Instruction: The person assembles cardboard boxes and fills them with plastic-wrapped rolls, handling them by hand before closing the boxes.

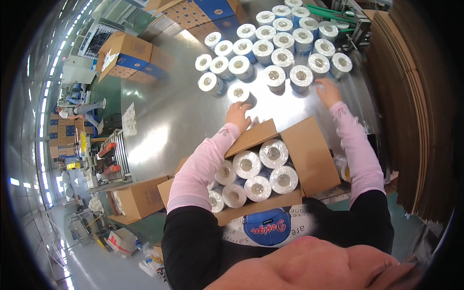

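Head view shows the left hand (pixel 238 116) at the nearest roll (pixel 239 92), its grip impossible to tell, and the right hand (pixel 329 93), fingers parted, beside another roll (pixel 301 77), both rolls upright on the surface (pixel 166 113), probably for steadiness, while outspread flaps (pixel 310 157) leave the filled box (pixel 261 207) open.

Both arms stretch forward from the person's body, set well apart, the left forearm (pixel 205 159) slanting inward and the right forearm (pixel 356 150) running out straighter, both in pink sleeves (pixel 198 169). The left hand (pixel 238 116) has its back up and fingers loosely parted; over on the other side, I see the right hand (pixel 328 92) unclosed, fingers bent inward.
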A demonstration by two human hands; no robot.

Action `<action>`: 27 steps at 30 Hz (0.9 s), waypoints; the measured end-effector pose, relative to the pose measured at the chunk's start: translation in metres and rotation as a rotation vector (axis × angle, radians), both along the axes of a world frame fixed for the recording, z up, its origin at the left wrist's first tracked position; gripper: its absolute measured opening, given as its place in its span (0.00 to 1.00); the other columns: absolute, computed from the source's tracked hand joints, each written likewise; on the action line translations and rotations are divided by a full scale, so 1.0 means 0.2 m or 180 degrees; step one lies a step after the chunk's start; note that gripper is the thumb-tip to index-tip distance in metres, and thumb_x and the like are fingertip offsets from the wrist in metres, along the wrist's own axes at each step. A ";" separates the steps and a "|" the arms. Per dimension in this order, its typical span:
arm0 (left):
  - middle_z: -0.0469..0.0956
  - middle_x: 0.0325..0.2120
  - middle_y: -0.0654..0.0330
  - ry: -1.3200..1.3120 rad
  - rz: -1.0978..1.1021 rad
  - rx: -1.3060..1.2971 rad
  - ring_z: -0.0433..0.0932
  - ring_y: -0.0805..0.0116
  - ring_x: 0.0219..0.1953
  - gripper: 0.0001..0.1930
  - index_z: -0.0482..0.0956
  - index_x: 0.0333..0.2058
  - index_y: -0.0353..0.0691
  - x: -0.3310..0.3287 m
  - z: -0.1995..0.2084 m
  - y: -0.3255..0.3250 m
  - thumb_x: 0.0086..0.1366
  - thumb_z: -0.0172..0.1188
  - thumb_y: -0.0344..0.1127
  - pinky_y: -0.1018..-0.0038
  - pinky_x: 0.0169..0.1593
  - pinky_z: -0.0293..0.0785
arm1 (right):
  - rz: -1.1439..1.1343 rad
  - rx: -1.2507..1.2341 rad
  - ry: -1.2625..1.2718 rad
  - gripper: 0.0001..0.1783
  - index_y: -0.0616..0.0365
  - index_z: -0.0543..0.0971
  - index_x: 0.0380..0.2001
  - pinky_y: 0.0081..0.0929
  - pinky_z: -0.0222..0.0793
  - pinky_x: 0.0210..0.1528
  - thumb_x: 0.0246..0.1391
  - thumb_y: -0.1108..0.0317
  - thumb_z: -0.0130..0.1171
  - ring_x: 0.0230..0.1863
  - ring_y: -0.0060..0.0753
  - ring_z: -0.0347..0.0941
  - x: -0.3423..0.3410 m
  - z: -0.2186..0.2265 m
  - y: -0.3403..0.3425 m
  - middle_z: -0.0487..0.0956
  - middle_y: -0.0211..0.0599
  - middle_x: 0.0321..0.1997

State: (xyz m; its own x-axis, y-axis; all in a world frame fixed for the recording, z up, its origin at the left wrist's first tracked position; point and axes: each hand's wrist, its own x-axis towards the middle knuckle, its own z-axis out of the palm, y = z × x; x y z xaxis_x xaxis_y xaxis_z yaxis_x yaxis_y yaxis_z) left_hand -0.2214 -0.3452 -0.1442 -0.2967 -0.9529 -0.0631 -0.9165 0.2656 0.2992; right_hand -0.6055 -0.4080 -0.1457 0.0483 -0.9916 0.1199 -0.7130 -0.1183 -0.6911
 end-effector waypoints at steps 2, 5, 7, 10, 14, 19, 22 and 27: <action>0.69 0.54 0.45 -0.0134 -0.0245 -0.0494 0.65 0.47 0.59 0.25 0.75 0.52 0.51 -0.10 -0.03 -0.18 0.53 0.61 0.34 0.60 0.62 0.62 | -0.0008 -0.0113 0.0682 0.24 0.49 0.77 0.51 0.39 0.62 0.60 0.50 0.58 0.60 0.58 0.53 0.66 -0.08 -0.15 -0.24 0.75 0.49 0.53; 0.69 0.54 0.47 -0.0817 0.0709 -0.0962 0.64 0.48 0.60 0.25 0.75 0.52 0.50 -0.15 -0.11 -0.47 0.53 0.62 0.37 0.59 0.62 0.62 | -0.0129 0.0775 0.1222 0.34 0.42 0.68 0.61 0.41 0.56 0.66 0.49 0.52 0.60 0.66 0.52 0.59 -0.08 -0.32 -0.51 0.68 0.49 0.61; 0.70 0.54 0.49 -0.0563 0.1922 0.0781 0.64 0.50 0.60 0.24 0.76 0.50 0.49 0.00 -0.19 -0.62 0.52 0.63 0.39 0.57 0.62 0.62 | -0.0043 0.1130 0.2105 0.37 0.36 0.61 0.65 0.52 0.46 0.69 0.52 0.45 0.54 0.70 0.50 0.53 0.08 -0.32 -0.57 0.63 0.48 0.67; 0.70 0.55 0.51 -0.0891 0.1793 0.1331 0.64 0.52 0.60 0.20 0.80 0.45 0.47 0.04 -0.23 -0.69 0.50 0.64 0.41 0.56 0.61 0.62 | -0.0065 0.1698 0.2598 0.34 0.31 0.61 0.66 0.63 0.37 0.68 0.54 0.44 0.48 0.71 0.49 0.52 0.26 -0.17 -0.62 0.63 0.47 0.68; 0.60 0.63 0.54 -0.1334 0.0291 -0.0636 0.54 0.50 0.66 0.12 0.84 0.38 0.52 -0.04 -0.20 -0.73 0.53 0.60 0.36 0.52 0.64 0.54 | 0.0075 0.2259 0.2411 0.36 0.37 0.66 0.63 0.61 0.39 0.68 0.51 0.40 0.52 0.71 0.50 0.53 0.20 -0.08 -0.72 0.64 0.48 0.67; 0.57 0.65 0.55 -0.1481 0.0069 0.0138 0.53 0.54 0.66 0.12 0.84 0.41 0.53 -0.07 -0.21 -0.80 0.63 0.53 0.38 0.54 0.64 0.54 | 0.0750 0.2025 0.2556 0.36 0.41 0.71 0.59 0.63 0.39 0.67 0.49 0.37 0.53 0.68 0.51 0.56 0.25 -0.08 -0.40 0.66 0.50 0.64; 0.64 0.59 0.55 -0.1727 0.0118 0.0241 0.57 0.56 0.64 0.12 0.83 0.43 0.53 -0.07 -0.24 -0.77 0.63 0.54 0.38 0.57 0.62 0.57 | 0.0795 0.1571 0.2501 0.33 0.40 0.72 0.58 0.65 0.36 0.67 0.49 0.42 0.55 0.67 0.50 0.56 0.28 -0.25 0.03 0.68 0.50 0.60; 0.71 0.50 0.56 -0.1760 0.0307 0.0439 0.64 0.56 0.58 0.17 0.84 0.43 0.54 -0.07 -0.15 -0.58 0.52 0.63 0.44 0.62 0.59 0.62 | 0.0782 0.0264 0.2063 0.26 0.47 0.73 0.55 0.52 0.52 0.64 0.53 0.53 0.55 0.58 0.44 0.66 0.28 -0.45 0.72 0.73 0.44 0.51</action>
State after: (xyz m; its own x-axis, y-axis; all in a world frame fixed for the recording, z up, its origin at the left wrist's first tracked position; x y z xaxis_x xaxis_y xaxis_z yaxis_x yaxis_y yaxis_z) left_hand -0.2357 -0.4621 -0.1743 -0.0965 -0.9459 -0.3097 -0.9646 0.1656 -0.2053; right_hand -0.5502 -0.2636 -0.2361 0.3085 -0.9475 -0.0845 -0.9441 -0.2941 -0.1491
